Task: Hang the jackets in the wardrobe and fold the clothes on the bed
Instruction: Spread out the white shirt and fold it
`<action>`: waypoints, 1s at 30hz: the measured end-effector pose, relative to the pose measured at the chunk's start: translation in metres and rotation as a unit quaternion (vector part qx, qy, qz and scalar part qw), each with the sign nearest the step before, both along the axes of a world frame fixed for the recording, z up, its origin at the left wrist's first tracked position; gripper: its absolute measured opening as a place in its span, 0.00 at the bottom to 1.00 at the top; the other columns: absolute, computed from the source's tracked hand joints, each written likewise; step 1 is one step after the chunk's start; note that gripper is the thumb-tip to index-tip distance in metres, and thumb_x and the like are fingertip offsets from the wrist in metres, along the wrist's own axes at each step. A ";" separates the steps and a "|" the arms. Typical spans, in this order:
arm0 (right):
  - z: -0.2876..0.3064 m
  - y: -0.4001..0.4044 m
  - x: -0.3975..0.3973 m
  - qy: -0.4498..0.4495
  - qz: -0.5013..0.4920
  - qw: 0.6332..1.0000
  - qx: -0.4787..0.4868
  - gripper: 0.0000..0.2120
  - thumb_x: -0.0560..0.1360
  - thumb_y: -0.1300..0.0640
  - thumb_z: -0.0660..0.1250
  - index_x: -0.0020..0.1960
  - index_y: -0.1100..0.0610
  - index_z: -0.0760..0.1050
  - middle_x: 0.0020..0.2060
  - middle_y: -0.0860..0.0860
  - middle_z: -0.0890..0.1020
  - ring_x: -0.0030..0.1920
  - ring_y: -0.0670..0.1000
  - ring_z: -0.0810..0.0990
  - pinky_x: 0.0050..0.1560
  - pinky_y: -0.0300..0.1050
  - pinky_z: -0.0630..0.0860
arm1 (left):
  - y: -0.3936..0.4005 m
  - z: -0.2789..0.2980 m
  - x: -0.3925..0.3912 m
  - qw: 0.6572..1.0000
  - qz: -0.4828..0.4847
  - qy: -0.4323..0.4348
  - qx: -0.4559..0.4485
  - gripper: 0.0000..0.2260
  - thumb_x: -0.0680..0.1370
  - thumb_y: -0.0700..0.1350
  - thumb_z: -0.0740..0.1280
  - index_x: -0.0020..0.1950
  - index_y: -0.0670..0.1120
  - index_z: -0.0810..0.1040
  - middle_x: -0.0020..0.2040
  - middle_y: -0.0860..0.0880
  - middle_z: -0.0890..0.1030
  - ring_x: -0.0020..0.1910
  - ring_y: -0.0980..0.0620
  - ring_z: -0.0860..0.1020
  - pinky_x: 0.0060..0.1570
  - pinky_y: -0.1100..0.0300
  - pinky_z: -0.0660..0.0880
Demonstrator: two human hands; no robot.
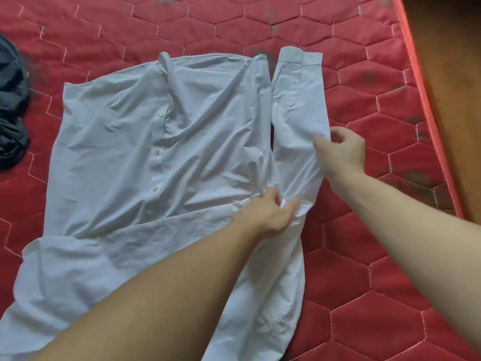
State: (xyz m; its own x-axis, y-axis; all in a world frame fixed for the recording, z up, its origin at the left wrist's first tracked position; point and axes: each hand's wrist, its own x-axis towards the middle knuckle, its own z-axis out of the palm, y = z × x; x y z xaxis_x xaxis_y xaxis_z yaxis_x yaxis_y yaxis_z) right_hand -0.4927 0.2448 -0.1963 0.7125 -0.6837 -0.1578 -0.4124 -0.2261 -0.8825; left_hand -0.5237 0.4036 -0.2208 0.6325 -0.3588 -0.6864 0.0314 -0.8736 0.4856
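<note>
A pale blue button-up shirt point(125, 142) lies spread front-up on the red quilted mattress point(364, 230). Its right sleeve point(299, 105) is laid straight along the shirt's side, cuff pointing away from me. My left hand point(268, 212) pinches bunched fabric where that sleeve meets the body. My right hand point(341, 152) pinches the sleeve's outer edge about halfway along. My left forearm covers part of the shirt's lower half.
A dark navy garment point(11, 105) lies crumpled at the left edge of the bed. The mattress's right edge point(426, 118) runs diagonally, with brown floor point(458, 61) beyond it.
</note>
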 end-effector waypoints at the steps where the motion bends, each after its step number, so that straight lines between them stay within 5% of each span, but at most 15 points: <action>1: 0.009 0.002 -0.006 -0.011 0.053 0.997 -0.051 0.10 0.68 0.61 0.66 0.48 0.57 0.80 0.36 0.47 0.81 0.36 0.46 0.77 0.38 0.41 0.73 | 0.000 0.002 0.006 0.998 0.027 0.045 -0.046 0.25 0.77 0.69 0.52 0.57 0.50 0.72 0.55 0.46 0.77 0.55 0.45 0.76 0.52 0.52 0.70; 4: 0.030 0.018 -0.025 -0.031 0.269 0.939 -0.212 0.20 0.66 0.58 0.64 0.58 0.53 0.78 0.37 0.49 0.81 0.37 0.55 0.78 0.42 0.50 0.77 | 0.004 0.023 0.030 0.930 0.218 0.194 -0.222 0.22 0.78 0.66 0.56 0.49 0.49 0.77 0.42 0.48 0.78 0.36 0.51 0.76 0.34 0.60 0.69; 7: 0.033 0.038 -0.035 -0.026 0.374 0.878 -0.298 0.29 0.66 0.57 0.61 0.68 0.53 0.71 0.43 0.56 0.83 0.40 0.63 0.81 0.38 0.55 0.78 | 0.012 0.034 0.057 0.863 0.316 0.222 -0.326 0.21 0.76 0.66 0.59 0.51 0.52 0.81 0.47 0.51 0.84 0.47 0.52 0.81 0.49 0.55 0.76; 10: 0.029 0.048 -0.046 -0.053 0.421 0.842 -0.333 0.22 0.68 0.57 0.60 0.61 0.54 0.75 0.42 0.54 0.83 0.40 0.62 0.81 0.33 0.50 0.74 | 0.019 0.043 0.075 0.763 0.411 0.276 -0.416 0.26 0.68 0.66 0.68 0.57 0.49 0.76 0.46 0.48 0.84 0.47 0.48 0.83 0.49 0.52 0.80; 11: 0.026 0.051 -0.052 -0.049 0.457 0.819 -0.343 0.21 0.69 0.56 0.59 0.60 0.54 0.76 0.43 0.53 0.83 0.41 0.60 0.81 0.33 0.48 0.74 | 0.019 0.045 0.079 0.771 0.395 0.278 -0.415 0.29 0.64 0.64 0.72 0.58 0.48 0.75 0.47 0.47 0.84 0.46 0.48 0.84 0.45 0.54 0.80; 14: 0.009 0.060 -0.072 -0.017 0.568 0.730 -0.379 0.19 0.67 0.56 0.63 0.57 0.55 0.79 0.45 0.53 0.84 0.44 0.58 0.82 0.34 0.45 0.74 | 0.011 0.043 0.075 0.913 0.256 0.192 -0.253 0.38 0.59 0.54 0.79 0.67 0.50 0.71 0.57 0.47 0.81 0.52 0.49 0.82 0.47 0.54 0.80; 16: -0.003 0.065 -0.084 0.044 0.611 0.694 -0.378 0.14 0.69 0.57 0.64 0.54 0.54 0.78 0.44 0.52 0.83 0.45 0.59 0.81 0.38 0.47 0.72 | 0.008 0.033 0.069 0.955 0.243 0.079 -0.148 0.32 0.63 0.46 0.78 0.65 0.48 0.70 0.55 0.47 0.79 0.52 0.47 0.80 0.46 0.54 0.79; 18: -0.012 0.065 -0.095 0.096 0.626 0.683 -0.365 0.10 0.72 0.56 0.59 0.50 0.52 0.76 0.44 0.51 0.82 0.47 0.58 0.79 0.40 0.48 0.69 | 0.016 0.022 0.068 0.930 0.336 -0.016 -0.147 0.15 0.70 0.39 0.71 0.56 0.48 0.77 0.50 0.46 0.80 0.48 0.46 0.80 0.42 0.57 0.77; 20: -0.016 0.059 -0.101 0.131 0.618 0.693 -0.349 0.10 0.74 0.54 0.59 0.53 0.53 0.75 0.46 0.52 0.81 0.49 0.57 0.78 0.41 0.47 0.64 | 0.030 0.016 0.073 0.874 0.428 0.045 -0.223 0.06 0.75 0.39 0.69 0.47 0.50 0.81 0.48 0.45 0.83 0.46 0.46 0.82 0.43 0.57 0.79; 23: -0.021 0.049 -0.102 0.142 0.583 0.730 -0.327 0.14 0.74 0.53 0.62 0.57 0.55 0.74 0.48 0.53 0.81 0.51 0.56 0.77 0.44 0.47 0.63 | 0.053 0.018 0.075 0.815 0.448 0.165 -0.329 0.07 0.80 0.40 0.65 0.51 0.49 0.82 0.47 0.46 0.84 0.38 0.52 0.83 0.33 0.59 0.80; 25: -0.020 0.051 -0.101 0.141 0.584 0.726 -0.335 0.14 0.72 0.56 0.62 0.56 0.56 0.76 0.47 0.54 0.81 0.50 0.57 0.78 0.45 0.48 0.65 | 0.062 0.023 0.070 0.813 0.431 0.215 -0.328 0.08 0.78 0.49 0.68 0.56 0.49 0.80 0.49 0.47 0.84 0.38 0.52 0.83 0.34 0.57 0.80; 27: -0.018 0.056 -0.101 0.143 0.571 0.744 -0.317 0.07 0.70 0.59 0.63 0.45 0.59 0.76 0.43 0.56 0.81 0.46 0.59 0.77 0.41 0.48 0.65 | 0.069 0.028 0.063 0.831 0.373 0.277 -0.305 0.18 0.68 0.59 0.74 0.50 0.47 0.85 0.47 0.48 0.85 0.39 0.51 0.84 0.35 0.56 0.80; 30: -0.018 0.058 -0.104 0.145 0.537 0.783 -0.279 0.07 0.73 0.59 0.63 0.37 0.57 0.70 0.34 0.51 0.75 0.41 0.56 0.73 0.39 0.45 0.63 | 0.077 0.039 0.058 0.873 0.227 0.326 -0.282 0.12 0.65 0.48 0.77 0.44 0.45 0.86 0.42 0.47 0.84 0.37 0.52 0.83 0.34 0.61 0.79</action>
State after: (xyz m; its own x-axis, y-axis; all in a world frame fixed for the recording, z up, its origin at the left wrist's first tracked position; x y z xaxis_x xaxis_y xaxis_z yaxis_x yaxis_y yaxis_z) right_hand -0.5966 0.3023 -0.2140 0.9136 0.2638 -0.3094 0.1146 -0.8971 -0.4267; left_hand -0.4659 0.4803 -0.1818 0.3384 -0.5694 -0.7492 0.7432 -0.3266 0.5839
